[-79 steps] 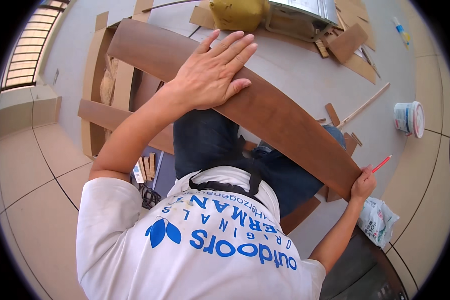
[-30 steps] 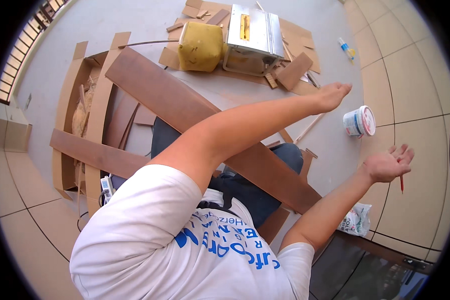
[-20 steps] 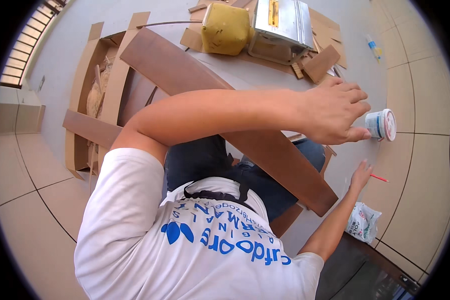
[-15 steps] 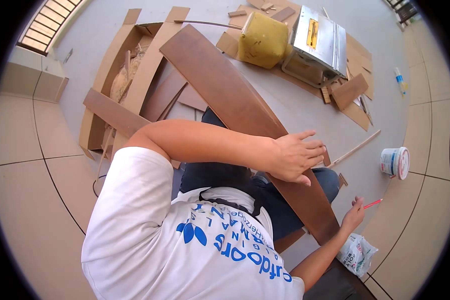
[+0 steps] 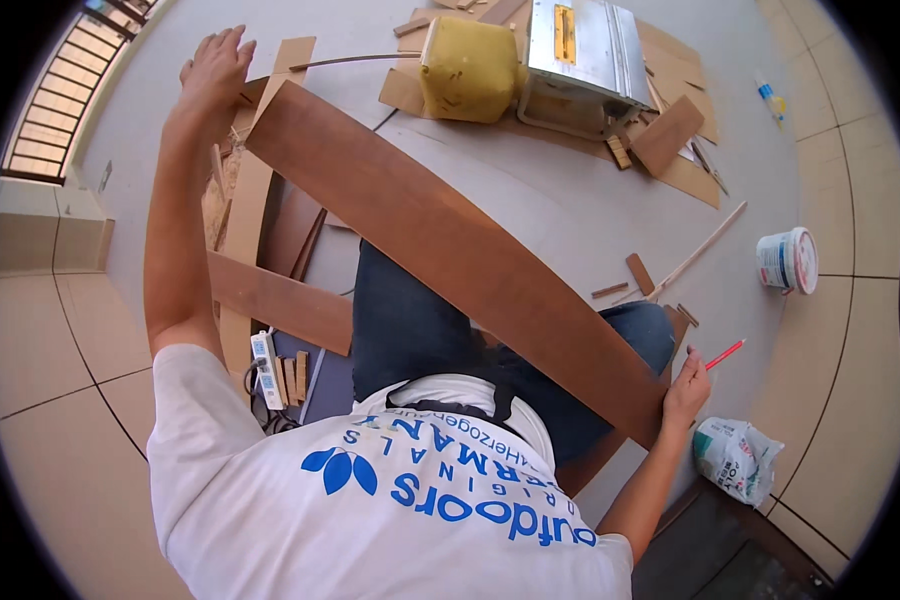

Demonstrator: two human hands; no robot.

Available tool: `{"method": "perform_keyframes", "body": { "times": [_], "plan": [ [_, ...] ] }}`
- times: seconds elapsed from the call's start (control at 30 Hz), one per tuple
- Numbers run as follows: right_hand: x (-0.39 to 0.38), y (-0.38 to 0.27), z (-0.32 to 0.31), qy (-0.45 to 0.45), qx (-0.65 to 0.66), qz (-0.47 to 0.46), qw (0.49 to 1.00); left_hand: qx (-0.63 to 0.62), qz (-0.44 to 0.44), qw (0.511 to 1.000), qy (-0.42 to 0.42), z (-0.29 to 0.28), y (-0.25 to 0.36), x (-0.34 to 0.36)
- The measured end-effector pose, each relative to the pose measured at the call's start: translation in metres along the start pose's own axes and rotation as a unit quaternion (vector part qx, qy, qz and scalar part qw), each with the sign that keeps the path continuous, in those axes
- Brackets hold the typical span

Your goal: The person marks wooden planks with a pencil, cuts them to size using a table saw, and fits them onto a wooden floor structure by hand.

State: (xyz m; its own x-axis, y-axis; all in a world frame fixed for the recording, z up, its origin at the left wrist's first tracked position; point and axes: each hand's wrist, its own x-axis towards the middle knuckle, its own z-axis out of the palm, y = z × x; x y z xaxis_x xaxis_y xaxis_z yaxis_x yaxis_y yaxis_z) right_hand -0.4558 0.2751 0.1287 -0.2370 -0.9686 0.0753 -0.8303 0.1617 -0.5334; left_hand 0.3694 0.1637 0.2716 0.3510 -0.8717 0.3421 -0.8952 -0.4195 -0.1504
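Plank (image 5: 460, 248) slants across the jeans (image 5: 405, 310), upper left to lower right; the right hand (image 5: 686, 392), gripping a red pencil (image 5: 726, 355), apparently touches its near end; the left hand (image 5: 218, 68), empty, loosely spread, is past the far one.

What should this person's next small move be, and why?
Probably bring the left hand onto the brown board to steady it. The board slants across the legs; that hand is out beyond its upper-left end, while the right hand, by the opposite end, holds a red pencil.
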Motion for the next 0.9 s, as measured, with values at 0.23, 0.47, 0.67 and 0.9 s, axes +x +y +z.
{"method": "perform_keyframes", "body": {
  "times": [0.23, 0.47, 0.67, 0.9],
  "plan": [
    [-0.002, -0.181, 0.044, 0.087, 0.030, -0.298, 0.950, -0.168, 0.414, 0.892, -0.068, -0.066, 0.256, -0.158],
    [-0.030, -0.172, 0.074, 0.090, 0.014, -0.318, 0.944, -0.156, 0.455, 0.872, -0.094, -0.059, 0.299, -0.201],
    [-0.069, 0.120, -0.054, 0.191, -0.218, 0.021, 0.957, -0.089, 0.327, 0.939, -0.053, -0.004, 0.190, -0.115],
    [-0.139, 0.219, -0.103, 0.193, 0.142, 0.403, 0.883, 0.029, 0.097, 0.995, -0.005, -0.033, 0.104, -0.078]
  ]
}}
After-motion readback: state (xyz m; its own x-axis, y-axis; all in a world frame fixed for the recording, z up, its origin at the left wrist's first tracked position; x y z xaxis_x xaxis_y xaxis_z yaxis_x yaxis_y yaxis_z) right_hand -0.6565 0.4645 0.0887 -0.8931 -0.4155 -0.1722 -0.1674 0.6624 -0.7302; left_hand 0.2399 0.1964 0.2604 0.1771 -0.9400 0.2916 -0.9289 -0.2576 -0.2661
